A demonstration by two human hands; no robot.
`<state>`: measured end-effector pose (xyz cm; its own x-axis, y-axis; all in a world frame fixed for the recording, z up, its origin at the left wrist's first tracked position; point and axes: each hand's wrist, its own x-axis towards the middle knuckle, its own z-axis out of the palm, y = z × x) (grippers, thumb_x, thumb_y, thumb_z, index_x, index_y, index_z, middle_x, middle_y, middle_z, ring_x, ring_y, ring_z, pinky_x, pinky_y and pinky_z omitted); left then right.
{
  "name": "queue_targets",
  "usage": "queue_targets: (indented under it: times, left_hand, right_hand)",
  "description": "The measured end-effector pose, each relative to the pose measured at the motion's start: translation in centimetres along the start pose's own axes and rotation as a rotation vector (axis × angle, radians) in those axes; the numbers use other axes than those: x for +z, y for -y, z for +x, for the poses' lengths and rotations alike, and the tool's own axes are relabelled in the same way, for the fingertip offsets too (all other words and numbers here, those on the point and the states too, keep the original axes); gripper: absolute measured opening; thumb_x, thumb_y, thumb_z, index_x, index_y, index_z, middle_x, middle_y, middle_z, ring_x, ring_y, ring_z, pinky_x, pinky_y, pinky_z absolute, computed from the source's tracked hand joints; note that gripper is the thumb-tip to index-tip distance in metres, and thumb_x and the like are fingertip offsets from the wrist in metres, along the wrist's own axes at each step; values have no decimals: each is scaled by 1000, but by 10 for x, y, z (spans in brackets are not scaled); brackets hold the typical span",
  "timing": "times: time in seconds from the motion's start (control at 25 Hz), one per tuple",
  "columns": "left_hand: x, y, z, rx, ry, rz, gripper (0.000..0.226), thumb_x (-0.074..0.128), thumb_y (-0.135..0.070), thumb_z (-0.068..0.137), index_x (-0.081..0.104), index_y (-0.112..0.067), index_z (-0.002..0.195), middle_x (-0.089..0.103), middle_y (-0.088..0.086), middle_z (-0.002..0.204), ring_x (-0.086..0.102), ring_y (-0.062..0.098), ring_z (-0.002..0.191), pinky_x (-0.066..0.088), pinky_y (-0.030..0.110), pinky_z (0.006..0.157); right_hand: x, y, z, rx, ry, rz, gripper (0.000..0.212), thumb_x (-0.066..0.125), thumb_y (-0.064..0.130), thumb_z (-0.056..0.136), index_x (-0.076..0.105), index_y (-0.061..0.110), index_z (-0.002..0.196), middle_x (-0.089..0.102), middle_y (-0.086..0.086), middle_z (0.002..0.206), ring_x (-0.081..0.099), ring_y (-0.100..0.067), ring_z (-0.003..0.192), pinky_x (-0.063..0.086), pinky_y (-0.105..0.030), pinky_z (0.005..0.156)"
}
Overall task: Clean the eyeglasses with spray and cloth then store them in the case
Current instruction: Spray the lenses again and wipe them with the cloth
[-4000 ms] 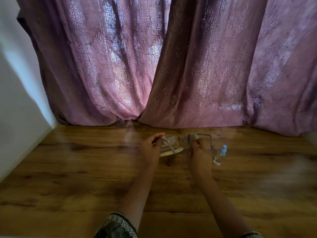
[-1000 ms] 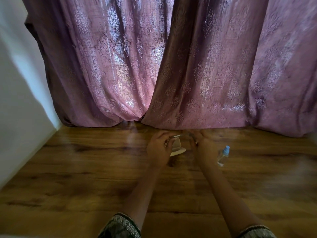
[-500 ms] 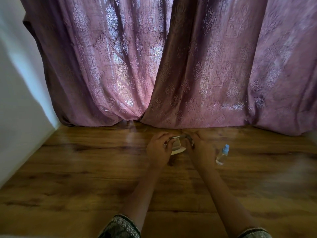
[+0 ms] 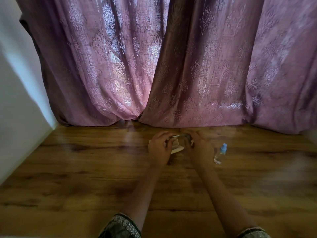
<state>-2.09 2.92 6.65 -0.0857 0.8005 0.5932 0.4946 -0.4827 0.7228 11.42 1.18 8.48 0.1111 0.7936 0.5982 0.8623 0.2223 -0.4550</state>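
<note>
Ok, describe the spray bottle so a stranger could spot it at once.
Start at the purple curtains and drop to the wooden floor below them. Just beside the right hand, on its outer side, the spray bottle lies tilted on the boards: small, clear-bodied, the only thing with a light blue cap.

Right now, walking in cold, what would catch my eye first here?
The big pink patterned curtains filling the whole back. Below them, on the wooden floor, the left hand and right hand meet around eyeglasses, with a small blue-capped spray bottle standing just right of them.
</note>
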Motion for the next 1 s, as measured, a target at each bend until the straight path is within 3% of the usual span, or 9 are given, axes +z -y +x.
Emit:
queue_targets:
  times: [0.12,0.2,0.32,0.48,0.76,0.92,1.0]
  left_hand:
    - [-1,1,0,-12,-5,-4,14,63,-15,81,72,-13,92,67,1,94,60,7,84,47,15,74]
    - [-1,-2,0,-2,3,-15,14,64,-13,82,71,-13,93,65,-4,92,57,2,82,42,6,73]
    - [1,-6,3,-1,7,-35,14,64,-17,82,71,-15,93,63,-8,89,55,1,81,41,5,70]
    - [3,-7,6,3,-17,-30,17,62,-23,82,71,-17,95,67,-4,92,57,1,81,45,12,72]
    - [-1,-7,6,23,-15,-3,15,63,-20,81,72,-15,93,67,-4,90,56,1,82,40,4,71]
    - [2,-7,7,14,-31,3,18,63,-20,80,72,-12,93,69,1,90,55,0,80,44,9,71]
    - [2,-7,7,12,-28,0,18,63,-20,80,72,-11,93,69,2,90,56,3,79,46,15,71]
  right_hand:
    - [-11,-21,5,268,-35,-19,19,57,16,88,65,8,103,64,-13,101,61,-30,70,34,-27,61]
    - [-16,-26,8,332,-37,-58,20,54,17,90,64,7,104,63,-14,103,60,-32,76,29,-26,63]
    - [-13,-7,8,177,-31,-20,20,56,16,89,62,8,106,65,-14,93,59,-31,73,32,-28,61]
    - [1,11,1,-78,-10,81,26,62,15,86,63,12,111,65,-9,90,61,-23,71,50,-34,56]
    - [-3,-20,12,199,-78,71,18,59,16,87,62,7,103,66,-14,76,61,-31,64,48,-36,57]
    - [1,11,0,-96,-10,71,28,63,14,83,65,12,111,67,-8,87,61,-22,66,48,-31,58]
    - [0,12,-2,-151,-47,22,26,64,14,81,67,13,108,67,-7,83,61,-21,61,44,-28,53]
